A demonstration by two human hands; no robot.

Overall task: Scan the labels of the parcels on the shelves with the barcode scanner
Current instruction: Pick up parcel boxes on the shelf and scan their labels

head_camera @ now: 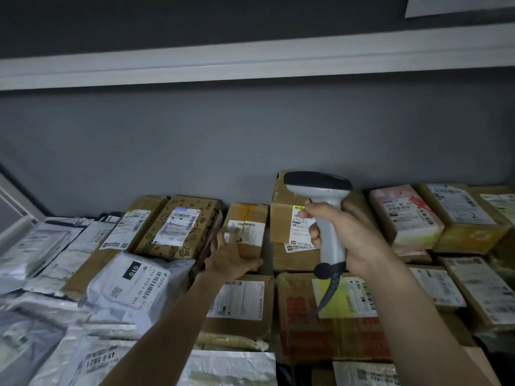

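My right hand (345,238) grips the grey handle of a barcode scanner (324,207), whose dark head points left and away at the back row of parcels. Its coiled cable (328,288) hangs down below the handle. My left hand (231,257) reaches forward with straight fingers and touches the near side of a small brown box (246,227) with a white label on top. Behind the scanner stands a taller brown box (287,218) with a label partly hidden by my right fingers.
Many parcels cover the shelf: a printed brown box (181,227), a white plastic mailer marked 010 (133,285), silvery bags at the left (41,254), labelled cartons at the right (457,215). A grey wall (250,140) and a white shelf edge (250,65) rise behind.
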